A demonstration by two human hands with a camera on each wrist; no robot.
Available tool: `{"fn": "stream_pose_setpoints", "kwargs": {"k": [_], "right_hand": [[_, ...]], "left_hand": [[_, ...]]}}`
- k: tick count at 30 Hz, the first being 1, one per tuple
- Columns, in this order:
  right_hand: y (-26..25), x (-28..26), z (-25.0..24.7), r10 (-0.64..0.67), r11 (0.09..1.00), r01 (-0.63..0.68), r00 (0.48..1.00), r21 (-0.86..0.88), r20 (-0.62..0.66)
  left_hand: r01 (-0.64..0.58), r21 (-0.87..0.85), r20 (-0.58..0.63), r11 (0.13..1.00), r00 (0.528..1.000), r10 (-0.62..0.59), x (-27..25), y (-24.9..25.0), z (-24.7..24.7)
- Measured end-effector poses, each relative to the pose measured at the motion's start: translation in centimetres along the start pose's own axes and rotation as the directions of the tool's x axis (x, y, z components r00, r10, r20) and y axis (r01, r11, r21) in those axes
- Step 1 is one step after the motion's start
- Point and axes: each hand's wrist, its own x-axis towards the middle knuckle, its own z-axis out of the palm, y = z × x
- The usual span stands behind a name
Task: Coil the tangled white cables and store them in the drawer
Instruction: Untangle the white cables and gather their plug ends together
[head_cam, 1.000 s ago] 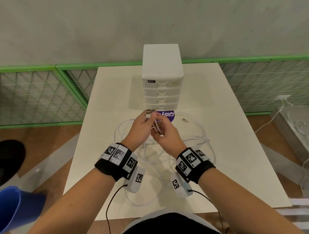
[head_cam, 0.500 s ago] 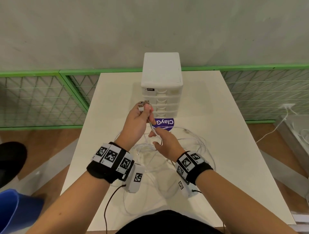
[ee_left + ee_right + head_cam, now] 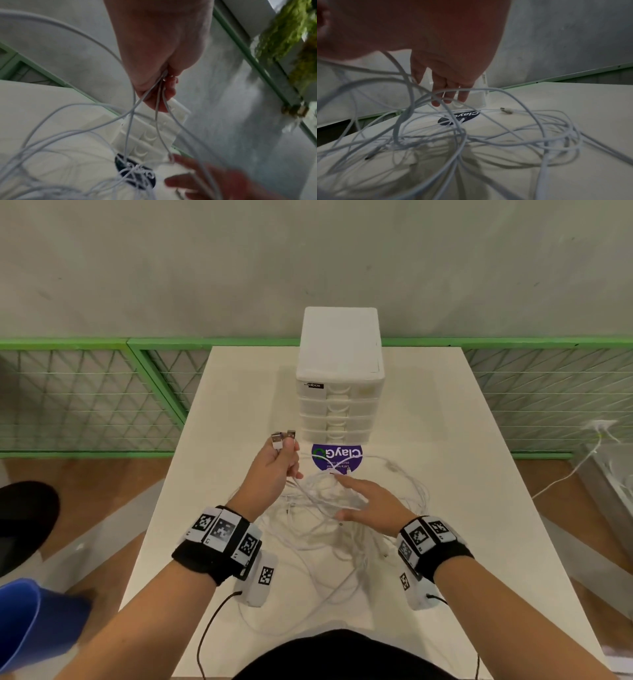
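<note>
A tangle of white cables (image 3: 329, 518) lies on the white table (image 3: 462, 508) before a white drawer unit (image 3: 339, 378) whose drawers are all closed. My left hand (image 3: 277, 463) is raised left of the unit and grips several cable ends; their USB plugs (image 3: 282, 437) stick up above my fist. In the left wrist view the cables (image 3: 154, 121) hang from that fist (image 3: 159, 86) down to the heap. My right hand (image 3: 363, 501) hovers over the tangle with straight, spread fingers (image 3: 448, 94), holding nothing; cable loops (image 3: 436, 128) cross beneath it.
A round purple sticker (image 3: 337, 457) lies on the table just in front of the drawer unit. A loose cable plug (image 3: 506, 110) rests to its right. Green mesh fencing (image 3: 85, 395) stands behind the table; a blue object (image 3: 30, 621) is at the lower left.
My left hand has lifted the cable ends up and to the left. My right hand has let go of the cables, dropped lower and opened over the tangle.
</note>
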Motion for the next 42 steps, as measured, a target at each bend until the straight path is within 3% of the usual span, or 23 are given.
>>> {"fn": "stream_pose_setpoints", "kwargs": {"k": [2,4,5,7,9,11,13,17,20,27,32,35,37,42], "right_hand": [[0.3,-0.6,-0.9,0.001,0.997,0.001,1.000,0.082,-0.027],[0.6,-0.9,-1.9,-0.001,0.993,0.017,0.991,0.119,-0.135],[0.9,-0.9,-2.5,0.008,0.991,0.023,0.972,0.128,-0.237],[2.3,-0.6,-3.7,0.072,0.996,-0.036,0.873,0.084,-0.483],[4.6,-0.2,-5.0,0.230,0.958,-0.288,0.777,-0.006,-0.587],[6.8,-0.2,-5.7,0.455,0.820,-0.568,0.726,-0.076,-0.516],[8.3,-0.4,-5.5,0.573,0.739,-0.664,0.708,-0.113,-0.414],[9.4,-0.6,-4.7,0.511,0.774,-0.615,0.746,-0.148,-0.426],[8.9,-0.7,-4.8,0.446,0.816,-0.574,0.705,-0.074,-0.551],[5.0,-0.8,-5.8,0.218,0.963,-0.261,0.593,0.071,-0.775],[0.5,-1.0,-6.4,0.126,0.992,-0.058,0.597,0.114,-0.792],[-2.0,-1.4,-6.4,0.189,0.917,0.104,0.737,0.384,-0.649],[-3.4,-1.7,-6.3,0.157,0.886,0.133,0.815,0.444,-0.557],[-6.6,-2.1,-5.4,0.024,0.841,0.242,0.877,0.484,-0.481]], "left_hand": [[0.051,0.065,0.026,0.997,0.998,-0.053,-0.4,-0.9,0.0],[0.085,0.089,0.029,0.992,0.996,-0.088,-0.6,-1.5,0.0],[0.093,0.086,0.020,0.992,0.995,-0.095,-0.6,-1.7,0.0],[0.092,0.079,-0.002,0.993,0.996,-0.092,-0.7,-1.7,0.2],[0.086,0.086,-0.010,0.993,0.996,-0.086,-0.8,-1.4,0.5],[0.091,0.084,-0.001,0.992,0.996,-0.091,-0.9,-1.2,0.7],[0.086,0.083,0.018,0.993,0.996,-0.088,-0.9,-0.9,0.8],[0.036,0.161,0.085,0.986,0.995,-0.050,-0.9,-0.5,0.8],[0.069,0.140,0.059,0.988,0.995,-0.078,-0.8,-0.1,1.0],[0.069,0.101,0.047,0.992,0.996,-0.074,-0.7,0.6,1.2],[0.085,0.058,0.039,0.995,0.995,-0.087,0.0,1.3,0.9],[0.070,0.073,0.108,0.995,0.991,-0.077,0.2,1.6,0.9],[0.060,0.077,0.135,0.995,0.988,-0.070,0.2,1.9,1.0],[0.069,0.009,0.144,0.998,0.987,-0.069,0.1,2.7,1.3]]}}
